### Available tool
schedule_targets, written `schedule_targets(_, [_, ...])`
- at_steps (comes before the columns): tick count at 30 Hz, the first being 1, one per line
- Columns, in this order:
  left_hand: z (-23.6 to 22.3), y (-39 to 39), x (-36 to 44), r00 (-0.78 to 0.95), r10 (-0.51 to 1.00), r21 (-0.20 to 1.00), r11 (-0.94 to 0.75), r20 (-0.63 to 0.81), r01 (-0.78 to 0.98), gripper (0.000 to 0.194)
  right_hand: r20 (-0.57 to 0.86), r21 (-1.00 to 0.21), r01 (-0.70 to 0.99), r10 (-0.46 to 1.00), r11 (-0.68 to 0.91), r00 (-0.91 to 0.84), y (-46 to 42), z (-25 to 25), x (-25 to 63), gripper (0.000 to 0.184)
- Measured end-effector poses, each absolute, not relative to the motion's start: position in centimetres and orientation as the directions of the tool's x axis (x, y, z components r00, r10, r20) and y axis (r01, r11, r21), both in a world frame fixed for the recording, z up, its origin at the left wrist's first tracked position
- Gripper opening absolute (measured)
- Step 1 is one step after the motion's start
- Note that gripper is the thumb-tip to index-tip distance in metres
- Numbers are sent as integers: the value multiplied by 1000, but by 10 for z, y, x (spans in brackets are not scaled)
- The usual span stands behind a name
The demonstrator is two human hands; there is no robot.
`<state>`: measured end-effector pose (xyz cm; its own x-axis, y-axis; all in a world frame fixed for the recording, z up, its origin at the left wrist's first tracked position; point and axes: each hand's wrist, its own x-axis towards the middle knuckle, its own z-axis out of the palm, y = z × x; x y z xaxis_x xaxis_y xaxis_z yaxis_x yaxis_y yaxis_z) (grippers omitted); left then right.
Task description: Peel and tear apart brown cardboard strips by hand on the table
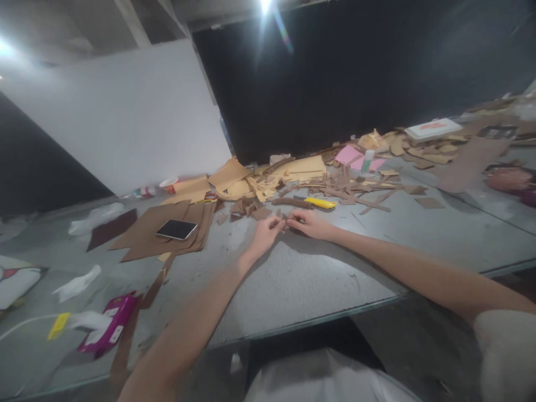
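My left hand (267,231) and my right hand (309,223) meet over the table, fingertips pinched close together. Whatever lies between them is too small to make out; brown bits show right at the fingers. Just beyond my right hand lies a yellow utility knife (320,202), its dark end pointing left. A curved dark brown strip (293,202) lies beside the knife. Small brown scraps (247,208) are heaped beyond my left hand.
On the left, a phone (176,229) rests on stacked brown sheets (144,226), with a purple wipes pack (111,324) nearer me. At the back are tan sheets (301,166), pink paper (349,156), a glue stick (367,161) and a white box (433,128). The table edge (310,321) is close.
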<state>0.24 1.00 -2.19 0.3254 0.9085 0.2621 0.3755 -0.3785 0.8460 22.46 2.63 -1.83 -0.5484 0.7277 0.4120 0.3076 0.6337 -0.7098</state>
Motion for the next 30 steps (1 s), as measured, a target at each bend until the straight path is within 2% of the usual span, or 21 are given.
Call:
schedule_targets(6, [-27, 14, 0, 320, 915, 859, -358, 245, 366, 53, 394, -738, 291, 739, 609, -546, 26, -19, 222, 39])
schedule_targets(12, [-30, 15, 0, 318, 914, 835, -372, 252, 406, 52, 403, -843, 218, 846, 492, -349, 23, -18, 223, 34])
schedule_targets(16, [-30, 14, 1, 337, 903, 826, -395, 268, 402, 49, 358, -869, 165, 822, 467, -443, 22, -18, 226, 38])
schedule_targets(25, [-30, 15, 0, 331, 906, 812, -395, 266, 429, 55, 382, -843, 175, 795, 509, -472, 20, -18, 225, 35])
schedule_targets(30, [-29, 14, 1, 327, 909, 808, -388, 257, 443, 54, 290, -906, 123, 806, 404, -516, 22, -17, 224, 41])
